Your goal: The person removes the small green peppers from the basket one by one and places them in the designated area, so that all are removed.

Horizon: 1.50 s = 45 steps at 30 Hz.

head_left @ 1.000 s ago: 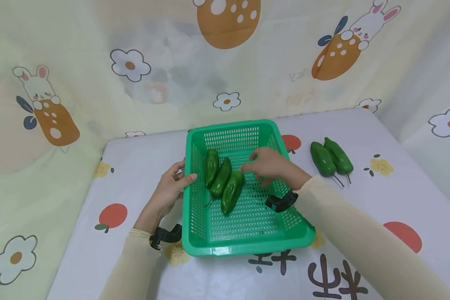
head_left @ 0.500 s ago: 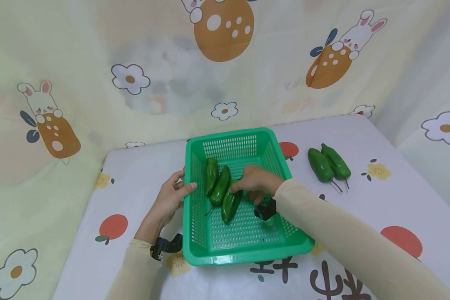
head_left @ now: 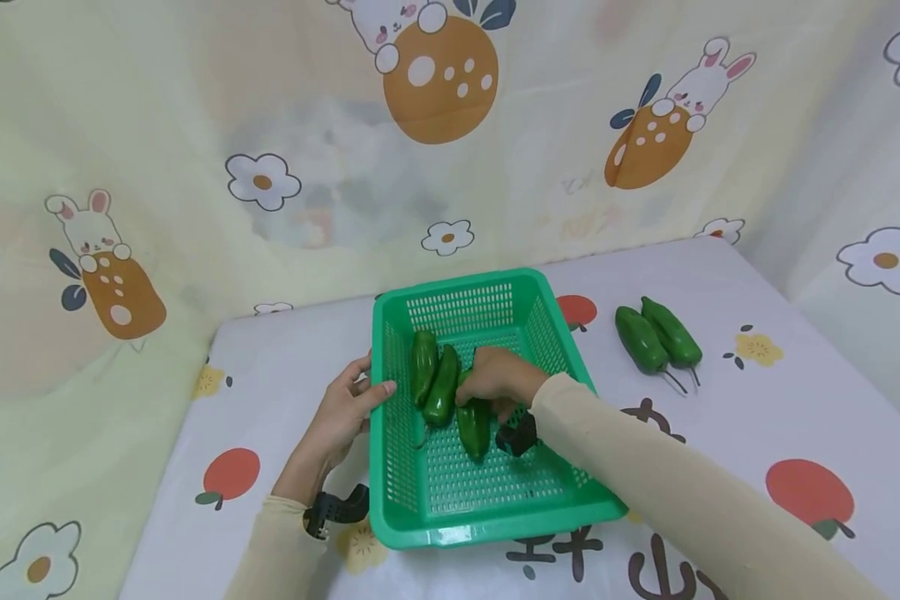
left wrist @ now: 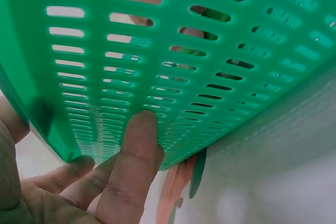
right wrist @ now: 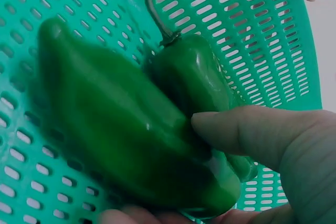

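A green plastic basket (head_left: 487, 531) with slotted walls stands on the table, and three green peppers lie inside it. My left hand (head_left: 337, 415) grips its left rim, thumb over the edge; in the left wrist view the fingers (left wrist: 139, 150) lie along the outer wall. Reaching inside, my right hand (head_left: 501, 377) holds the rightmost green pepper (head_left: 474, 432) between thumb and fingers. The right wrist view shows the thumb (right wrist: 236, 129) on top of that pepper and fingertips below, partly hidden. Beside it lie another pepper (head_left: 442, 390) and the leftmost pepper (head_left: 423, 368).
Two more green peppers, one nearer (head_left: 640, 340) and one behind (head_left: 672, 333), lie side by side on the table right of the basket, stems toward me. A printed cloth (head_left: 285, 433) covers the table. A patterned curtain (head_left: 360, 208) hangs behind and at both sides.
My right hand has come down onto the rightmost pepper and taken hold of it; the pepper has turned a little more upright in view. The left hand keeps its grip on the basket.
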### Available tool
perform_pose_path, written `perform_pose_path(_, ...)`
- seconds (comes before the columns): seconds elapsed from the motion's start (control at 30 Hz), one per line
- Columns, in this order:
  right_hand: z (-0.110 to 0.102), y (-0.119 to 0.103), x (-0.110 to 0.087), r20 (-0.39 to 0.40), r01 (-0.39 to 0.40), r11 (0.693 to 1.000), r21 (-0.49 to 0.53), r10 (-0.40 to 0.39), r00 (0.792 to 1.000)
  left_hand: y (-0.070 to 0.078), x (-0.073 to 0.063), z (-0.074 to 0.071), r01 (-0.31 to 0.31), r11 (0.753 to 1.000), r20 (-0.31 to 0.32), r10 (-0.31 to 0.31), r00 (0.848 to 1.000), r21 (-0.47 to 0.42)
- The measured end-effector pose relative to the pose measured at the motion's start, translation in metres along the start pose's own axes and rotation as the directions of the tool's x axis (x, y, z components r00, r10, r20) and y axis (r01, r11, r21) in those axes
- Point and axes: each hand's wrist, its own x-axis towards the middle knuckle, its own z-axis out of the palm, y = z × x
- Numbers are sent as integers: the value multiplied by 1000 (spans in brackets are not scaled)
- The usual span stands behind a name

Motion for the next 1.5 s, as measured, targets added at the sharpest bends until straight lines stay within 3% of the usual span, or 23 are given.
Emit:
perform_pose_path(0.57,-5,11,-14,0,83,997,-2,-83,997,-6,-10,11,6,1000,-9,-6,1000,-10)
perform_pose_path(0.93,-27,7,-36,-9,144,982,122,-144,990,-6,-7,6,-3,1000,-19,3,1000,2)
perform_pose_path(1.17,-46,8,-49,-15,203,970,131,-203,979,-5,-4,3,3,1000,-27,-3,1000,-1)
perform_pose_path(1.5,-67,15,-60,-25,206,970,128,-205,978,-1,-3,3,-4,1000,-25,4,1000,-1)
